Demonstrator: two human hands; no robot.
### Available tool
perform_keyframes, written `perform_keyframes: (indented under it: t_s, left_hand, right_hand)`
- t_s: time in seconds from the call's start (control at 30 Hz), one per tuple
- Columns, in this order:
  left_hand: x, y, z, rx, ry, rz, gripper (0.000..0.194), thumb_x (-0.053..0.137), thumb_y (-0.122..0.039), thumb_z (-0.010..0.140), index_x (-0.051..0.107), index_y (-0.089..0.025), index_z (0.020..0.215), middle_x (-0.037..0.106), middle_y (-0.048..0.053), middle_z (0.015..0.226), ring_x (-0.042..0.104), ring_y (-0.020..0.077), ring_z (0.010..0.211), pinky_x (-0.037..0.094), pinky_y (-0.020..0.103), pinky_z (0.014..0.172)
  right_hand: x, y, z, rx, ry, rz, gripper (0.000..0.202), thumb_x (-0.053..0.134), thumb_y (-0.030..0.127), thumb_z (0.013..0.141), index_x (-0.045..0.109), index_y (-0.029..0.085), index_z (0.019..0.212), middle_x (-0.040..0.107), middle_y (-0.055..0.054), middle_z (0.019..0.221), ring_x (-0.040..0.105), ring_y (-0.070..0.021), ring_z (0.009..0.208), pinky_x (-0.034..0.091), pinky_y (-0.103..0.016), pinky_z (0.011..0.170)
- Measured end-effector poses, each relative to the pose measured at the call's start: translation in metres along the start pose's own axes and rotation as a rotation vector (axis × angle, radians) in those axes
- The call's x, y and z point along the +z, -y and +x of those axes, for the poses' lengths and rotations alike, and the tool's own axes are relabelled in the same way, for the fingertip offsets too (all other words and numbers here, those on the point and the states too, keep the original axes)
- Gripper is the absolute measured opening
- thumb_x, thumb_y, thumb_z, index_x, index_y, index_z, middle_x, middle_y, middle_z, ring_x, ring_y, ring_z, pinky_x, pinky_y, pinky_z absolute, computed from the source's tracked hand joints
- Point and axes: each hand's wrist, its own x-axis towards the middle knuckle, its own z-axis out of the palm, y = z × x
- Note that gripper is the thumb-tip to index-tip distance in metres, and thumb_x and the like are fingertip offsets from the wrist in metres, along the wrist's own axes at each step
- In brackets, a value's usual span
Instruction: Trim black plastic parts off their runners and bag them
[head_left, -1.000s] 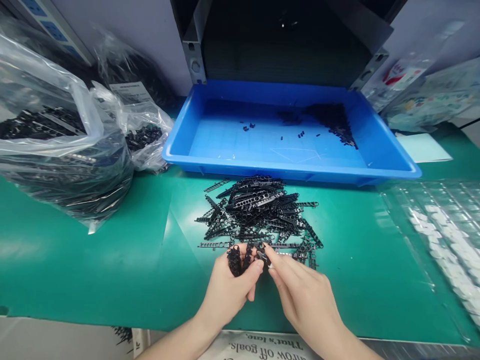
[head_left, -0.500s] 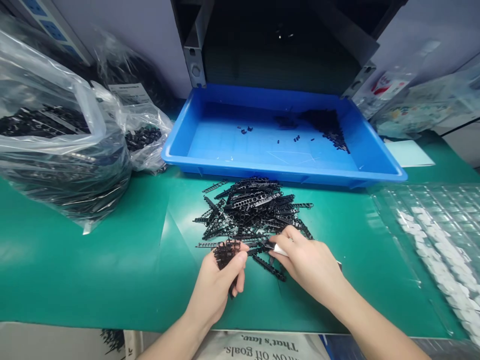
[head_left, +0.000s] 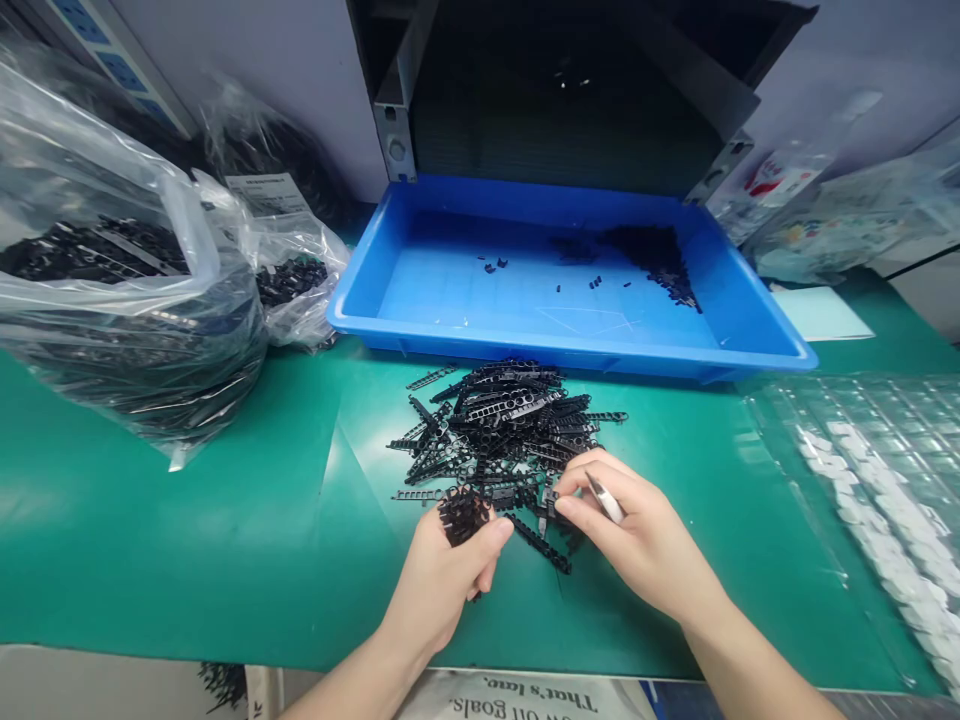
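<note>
Your left hand (head_left: 450,575) lay palm-in on the green mat (head_left: 225,540), just in front of the pile of black plastic strips (head_left: 502,425), with the forearm running back toward the mat's near edge. Its fingers were curled and the thumb pressed against them, clamping a small bundle of black strips (head_left: 461,512) that stuck up past the knuckles toward the pile.

Your right hand (head_left: 637,535) rested at the pile's near right edge, wrist cocked inward. Thumb and forefinger were pinched together on a slim metal tool, likely tweezers (head_left: 604,497), whose tip pointed toward the pile; you could not tell whether the tip gripped a piece. The other fingers were folded loosely beneath.

The pile itself was a loose tangle of thin black perforated strips, lying crossed over one another, glossy and all alike. One single strip (head_left: 536,541) lay slantwise just in front of the pile, between your two hands.

Behind the pile, almost touching it, stood a blue plastic tray (head_left: 562,348) with scattered small black parts (head_left: 652,255) heaped toward its far right corner. Left of the pile, well apart, sat clear plastic bags (head_left: 127,290) full of black parts. Right of the pile lay a clear blister sheet (head_left: 870,460) with white pieces.
</note>
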Motion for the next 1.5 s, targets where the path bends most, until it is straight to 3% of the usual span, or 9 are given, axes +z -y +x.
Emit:
perform_keyframes:
  t_s: [0.2, 0.33, 0.57, 0.77, 0.87, 0.97, 1.2, 1.33, 1.5]
  left_hand:
    - [0.008, 0.000, -0.002, 0.043, 0.005, 0.046, 0.013, 0.063, -0.025, 0.069, 0.061, -0.016, 0.079, 0.047, -0.006, 0.048, 0.041, 0.0087, 0.043, 0.032, 0.020, 0.041]
    - [0.011, -0.002, -0.002, 0.043, 0.051, 0.083, 0.013, 0.063, -0.026, 0.069, 0.058, -0.017, 0.077, 0.051, -0.005, 0.051, 0.039, 0.0074, 0.040, 0.033, 0.019, 0.040]
    - [0.011, 0.002, -0.001, -0.026, 0.134, 0.068, 0.016, 0.062, -0.031, 0.070, 0.059, -0.015, 0.071, 0.051, -0.004, 0.052, 0.035, 0.0056, 0.038, 0.027, 0.018, 0.037]
    - [0.008, -0.001, 0.000, 0.086, -0.156, -0.035, 0.023, 0.056, -0.038, 0.078, 0.059, -0.016, 0.070, 0.038, -0.007, 0.042, 0.033, 0.0080, 0.042, 0.030, 0.019, 0.044]
    - [0.009, -0.001, 0.001, 0.025, -0.097, -0.163, 0.027, 0.066, -0.041, 0.069, 0.057, -0.015, 0.068, 0.041, -0.007, 0.045, 0.031, 0.0058, 0.041, 0.025, 0.018, 0.040]
    - [0.012, -0.001, 0.000, -0.075, 0.055, -0.242, 0.031, 0.072, -0.040, 0.062, 0.058, -0.014, 0.071, 0.051, -0.003, 0.056, 0.034, 0.0039, 0.041, 0.022, 0.017, 0.038]
    - [0.010, 0.000, -0.001, 0.028, 0.074, -0.102, 0.022, 0.062, -0.033, 0.073, 0.058, -0.013, 0.064, 0.051, -0.002, 0.057, 0.031, 0.0023, 0.038, 0.022, 0.017, 0.038]
    - [0.008, 0.002, -0.001, 0.054, 0.079, 0.004, 0.022, 0.058, -0.031, 0.076, 0.060, -0.013, 0.064, 0.053, -0.001, 0.058, 0.032, 0.0029, 0.039, 0.024, 0.018, 0.039]
    - [0.008, 0.001, 0.000, 0.039, 0.090, 0.064, 0.021, 0.058, -0.031, 0.076, 0.059, -0.014, 0.064, 0.045, -0.004, 0.049, 0.030, 0.0036, 0.037, 0.024, 0.018, 0.038]
  right_hand:
    - [0.016, 0.002, 0.000, 0.422, 0.165, 0.759, 0.032, 0.057, 0.049, 0.077, 0.044, 0.020, 0.077, 0.020, 0.013, 0.046, 0.013, -0.0049, 0.038, 0.012, -0.018, 0.036]
    - [0.028, -0.001, -0.004, 0.492, 0.181, 0.919, 0.036, 0.060, 0.052, 0.075, 0.042, 0.020, 0.075, 0.023, 0.014, 0.043, 0.011, -0.0040, 0.038, 0.010, -0.017, 0.036]
    - [0.020, 0.000, -0.004, 0.340, 0.121, 0.637, 0.026, 0.054, 0.043, 0.080, 0.056, 0.018, 0.078, 0.046, 0.006, 0.053, 0.028, -0.0045, 0.036, 0.020, -0.018, 0.034]
    - [0.014, 0.000, -0.016, -0.146, -0.349, 0.068, 0.009, 0.055, 0.019, 0.080, 0.063, 0.023, 0.081, 0.062, 0.000, 0.062, 0.056, -0.0137, 0.050, 0.045, -0.024, 0.045]
    - [0.021, -0.002, -0.023, -0.495, -0.317, -0.124, 0.019, 0.056, 0.009, 0.080, 0.062, 0.022, 0.092, 0.068, -0.001, 0.072, 0.061, -0.0145, 0.058, 0.047, -0.026, 0.050]
    - [0.031, -0.002, -0.028, -0.618, -0.192, -0.238, 0.017, 0.052, 0.006, 0.084, 0.061, 0.017, 0.093, 0.070, -0.003, 0.075, 0.056, -0.0126, 0.049, 0.041, -0.025, 0.042]
    - [0.023, -0.004, -0.030, -0.326, -0.051, 0.045, 0.029, 0.041, 0.044, 0.091, 0.051, 0.023, 0.109, 0.066, 0.000, 0.078, 0.062, -0.0138, 0.064, 0.049, -0.024, 0.057]
    - [0.013, -0.005, -0.030, -0.133, 0.057, -0.122, 0.034, 0.028, 0.027, 0.095, 0.042, 0.022, 0.126, 0.063, -0.005, 0.095, 0.060, -0.0165, 0.081, 0.049, -0.027, 0.066]
    - [0.010, 0.000, -0.027, -0.175, 0.149, -0.345, 0.037, 0.026, 0.023, 0.095, 0.042, 0.016, 0.128, 0.065, -0.006, 0.091, 0.059, -0.0193, 0.077, 0.048, -0.029, 0.059]
